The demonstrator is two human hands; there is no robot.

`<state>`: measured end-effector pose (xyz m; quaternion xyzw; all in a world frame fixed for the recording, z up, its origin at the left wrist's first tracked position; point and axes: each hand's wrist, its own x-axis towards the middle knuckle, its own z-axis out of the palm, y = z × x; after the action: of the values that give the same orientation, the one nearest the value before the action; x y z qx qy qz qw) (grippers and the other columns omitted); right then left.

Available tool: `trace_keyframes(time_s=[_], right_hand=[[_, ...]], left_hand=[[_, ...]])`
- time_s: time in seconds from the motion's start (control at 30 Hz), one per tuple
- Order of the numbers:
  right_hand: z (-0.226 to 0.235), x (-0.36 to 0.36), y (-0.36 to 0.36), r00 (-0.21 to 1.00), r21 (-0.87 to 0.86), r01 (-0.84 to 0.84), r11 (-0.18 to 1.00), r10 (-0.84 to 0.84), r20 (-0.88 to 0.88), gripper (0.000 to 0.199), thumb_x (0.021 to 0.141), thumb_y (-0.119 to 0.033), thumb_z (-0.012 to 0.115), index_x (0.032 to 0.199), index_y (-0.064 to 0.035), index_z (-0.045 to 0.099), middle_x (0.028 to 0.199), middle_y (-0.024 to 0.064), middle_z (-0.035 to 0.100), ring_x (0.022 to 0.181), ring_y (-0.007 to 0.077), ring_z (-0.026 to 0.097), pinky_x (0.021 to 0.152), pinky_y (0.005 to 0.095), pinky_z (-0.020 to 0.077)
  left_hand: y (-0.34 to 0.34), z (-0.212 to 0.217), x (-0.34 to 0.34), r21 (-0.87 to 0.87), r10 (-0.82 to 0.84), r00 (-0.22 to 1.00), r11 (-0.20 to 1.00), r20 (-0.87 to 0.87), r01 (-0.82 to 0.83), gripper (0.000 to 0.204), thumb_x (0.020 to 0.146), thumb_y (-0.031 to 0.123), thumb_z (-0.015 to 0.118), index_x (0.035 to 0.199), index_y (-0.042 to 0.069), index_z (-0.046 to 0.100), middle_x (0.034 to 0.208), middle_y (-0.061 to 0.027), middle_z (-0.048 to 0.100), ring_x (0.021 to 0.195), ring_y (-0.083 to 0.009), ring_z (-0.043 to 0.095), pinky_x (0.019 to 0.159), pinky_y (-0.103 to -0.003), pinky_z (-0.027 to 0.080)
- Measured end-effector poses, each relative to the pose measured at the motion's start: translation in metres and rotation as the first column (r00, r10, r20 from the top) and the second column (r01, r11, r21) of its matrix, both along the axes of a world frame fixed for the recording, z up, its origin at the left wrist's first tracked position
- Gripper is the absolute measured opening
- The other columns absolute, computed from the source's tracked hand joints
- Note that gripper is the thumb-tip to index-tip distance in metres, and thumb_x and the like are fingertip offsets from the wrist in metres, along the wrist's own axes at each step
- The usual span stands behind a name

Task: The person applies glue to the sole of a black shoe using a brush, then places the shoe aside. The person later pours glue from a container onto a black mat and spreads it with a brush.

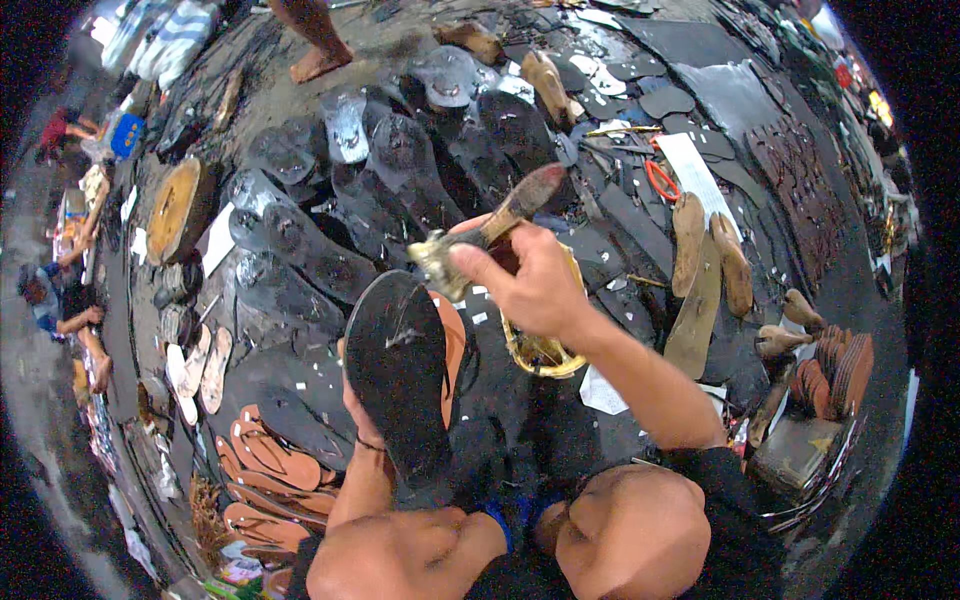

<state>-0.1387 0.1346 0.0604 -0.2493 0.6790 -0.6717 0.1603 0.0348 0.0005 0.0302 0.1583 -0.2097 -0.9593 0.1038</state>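
Two bare hands work over a dark floor strewn with cut soles. The left hand [358,405] is closed from beneath on a black rubber sandal sole [398,365], gripping it by its underside so that only the wrist and a little of the palm show below its edge; the sole is tilted, its dark face turned up, with an orange-brown sole [452,340] showing just behind its right rim. The right hand [530,285] is clenched on a wooden-handled glue brush [495,225], whose pale bristle head sits just above the toe end of the black sole while the handle slants up and away. Just right of the black sole stands a yellow woven-rimmed glue tin [540,355], partly hidden under the right hand. Beyond the black sole lie rows of glossy, wet-looking dark soles [300,240], and left of it a stack of orange sandal straps and insoles [265,455]. As I judge it, the one-handed hold on the sole is the weak point: pressure from the brush could tip it out of the palm onto the floor grit. A loaded brush could also drip onto the knees below, or onto the orange-brown sole behind. The tin, close to the right wrist, could be knocked over by a careless return stroke.
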Motion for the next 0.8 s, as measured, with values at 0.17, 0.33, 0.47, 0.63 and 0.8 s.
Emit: trace_keyframes(time_s=[0.17,0.33,0.47,0.63,0.8], right_hand=[[0.006,-0.004,0.0,0.973,0.159,0.104,0.982,-0.067,-0.219,0.021,0.091,-0.011,0.067,0.11,-0.0008,0.066,0.096,0.0123,0.072,0.085,0.0186,0.07,0.075,0.0309,0.0537],[0.024,0.058,0.003,0.917,0.123,-0.281,0.952,0.304,-0.26,0.021,0.086,-0.02,0.075,0.103,-0.0088,0.071,0.099,0.0097,0.069,0.091,0.0265,0.063,0.081,0.0384,0.0466],[-0.032,0.093,0.041,0.839,0.072,-0.544,0.836,0.543,0.038,0.023,0.085,-0.022,0.077,0.102,-0.0071,0.072,0.098,0.0093,0.07,0.098,0.0213,0.064,0.09,0.0346,0.0462],[-0.098,0.024,0.074,0.897,0.482,0.337,0.809,-0.12,-0.426,0.02,0.089,-0.02,0.067,0.101,-0.0047,0.072,0.096,0.0121,0.074,0.082,0.0318,0.072,0.076,0.0415,0.0571],[-0.077,0.029,0.094,0.895,0.435,0.329,0.838,-0.131,-0.426,0.028,0.089,-0.029,0.068,0.103,-0.0048,0.067,0.096,0.0196,0.069,0.087,0.0405,0.067,0.075,0.0458,0.0539]], left_hand=[[-0.014,-0.01,-0.003,-0.03,-0.046,0.974,0.999,-0.223,0.04,0.061,0.104,0.044,0.034,0.149,0.004,0.036,0.148,-0.0162,0.045,0.136,-0.0323,0.043,0.117,-0.047,0.031],[-0.048,-0.064,0.024,0.104,0.148,0.987,0.983,0.059,-0.153,0.065,0.101,0.05,0.034,0.145,0.003,0.042,0.144,-0.018,0.048,0.13,-0.034,0.05,0.111,-0.048,0.039],[-0.073,-0.121,0.078,-0.216,0.4,0.702,0.915,0.589,-0.341,0.061,0.101,0.049,0.034,0.141,0.004,0.045,0.135,-0.0144,0.054,0.124,-0.0308,0.053,0.109,-0.046,0.04],[-0.067,-0.136,0.132,-0.539,0.339,0.65,0.832,0.68,0.13,0.057,0.101,0.049,0.037,0.134,0.005,0.051,0.128,-0.0125,0.057,0.116,-0.0274,0.056,0.102,-0.044,0.045],[-0.055,-0.124,0.057,-0.774,0.261,0.765,0.453,0.589,0.441,0.054,0.1,0.048,0.038,0.129,0.005,0.053,0.124,-0.0118,0.059,0.111,-0.0267,0.058,0.099,-0.043,0.047]])
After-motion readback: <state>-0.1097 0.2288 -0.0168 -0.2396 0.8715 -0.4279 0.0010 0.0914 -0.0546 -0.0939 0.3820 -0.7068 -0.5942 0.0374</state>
